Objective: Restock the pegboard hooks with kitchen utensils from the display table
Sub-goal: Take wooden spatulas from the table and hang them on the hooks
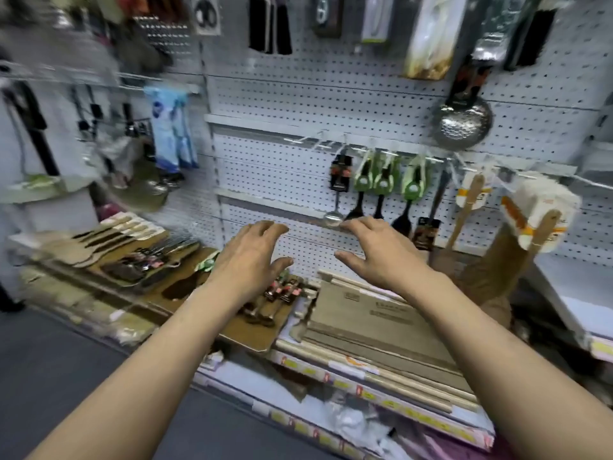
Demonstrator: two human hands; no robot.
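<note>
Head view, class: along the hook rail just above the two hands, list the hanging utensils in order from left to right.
Small metal ladle → black spatulas on green cards → wooden spatula → wooden utensil with a thick stack of white cards.

Pegboard [285, 167] white with a regular grid of dark holes; spatulas [381, 194] black under green-and-white cards; strainer [462, 126] silver, dotted with perforations; wooden spoons [464, 210] pale tan with white-and-orange sleeves; boards [371, 313] grey-brown; floor [66, 366] dark grey.
</note>
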